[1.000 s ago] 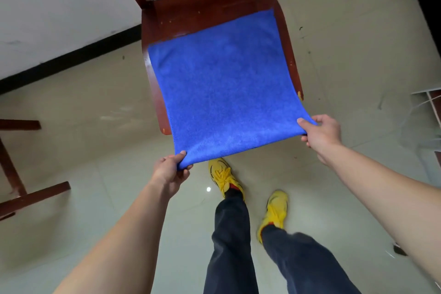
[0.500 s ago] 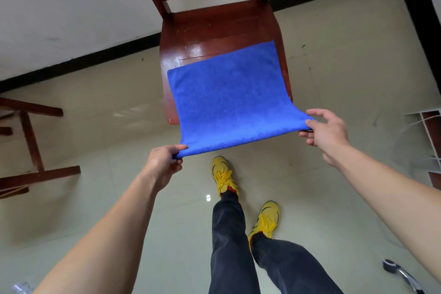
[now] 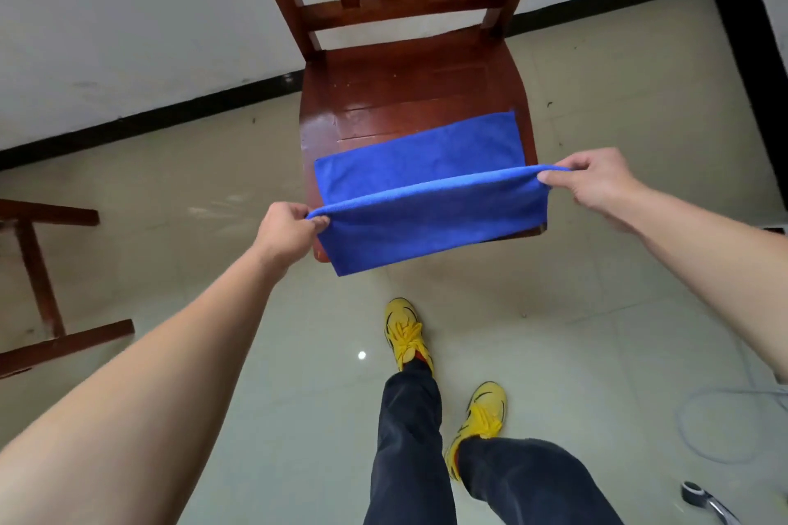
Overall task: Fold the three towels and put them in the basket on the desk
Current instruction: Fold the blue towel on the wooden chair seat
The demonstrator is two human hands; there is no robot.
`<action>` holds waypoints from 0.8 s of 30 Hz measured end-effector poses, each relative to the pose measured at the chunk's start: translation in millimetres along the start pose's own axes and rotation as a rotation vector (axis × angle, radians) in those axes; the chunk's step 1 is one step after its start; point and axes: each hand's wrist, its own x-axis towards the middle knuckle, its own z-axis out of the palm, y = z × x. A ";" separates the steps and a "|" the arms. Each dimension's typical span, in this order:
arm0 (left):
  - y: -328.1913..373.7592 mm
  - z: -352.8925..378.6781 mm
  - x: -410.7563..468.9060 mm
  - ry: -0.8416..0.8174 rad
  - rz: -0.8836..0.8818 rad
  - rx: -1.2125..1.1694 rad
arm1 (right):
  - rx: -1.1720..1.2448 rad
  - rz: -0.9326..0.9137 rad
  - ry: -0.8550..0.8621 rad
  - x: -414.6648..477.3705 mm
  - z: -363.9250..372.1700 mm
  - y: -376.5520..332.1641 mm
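A blue towel point(image 3: 430, 222) lies on the front half of a red-brown wooden chair seat point(image 3: 409, 81). Its near part is lifted and arched over the far part, so a raised ridge runs between my hands. My left hand point(image 3: 286, 231) pinches the left end of that ridge. My right hand point(image 3: 590, 179) pinches the right end. A flap of the towel hangs down over the seat's front edge. No basket, desk or other towel is in view.
The chair stands against a white wall with a black skirting. Another wooden piece of furniture point(image 3: 38, 269) stands at the left on the tiled floor. My legs and yellow shoes point(image 3: 403, 332) are just in front of the chair. A grey cable point(image 3: 703, 431) lies at the right.
Both hands have risen and moved forward over the seat with the towel's near edge, so the flat towel now bends over itself. The view has tilted up, showing more of the chair back.
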 end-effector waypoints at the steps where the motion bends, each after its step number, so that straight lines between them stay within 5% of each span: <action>1: 4.3 -3.8 11.9 -0.011 -0.004 -0.054 | 0.013 0.008 -0.003 9.4 0.7 -6.9; 10: 24.1 0.7 98.0 -0.004 -0.086 -0.263 | 0.112 -0.003 0.058 90.5 34.1 -33.4; 20: 14.3 22.5 157.7 0.161 -0.194 -0.116 | -0.183 -0.038 0.158 152.1 64.6 -26.0; 24: 28.9 23.5 132.6 0.346 -0.167 -0.009 | -0.397 -0.061 0.161 145.2 59.2 -36.7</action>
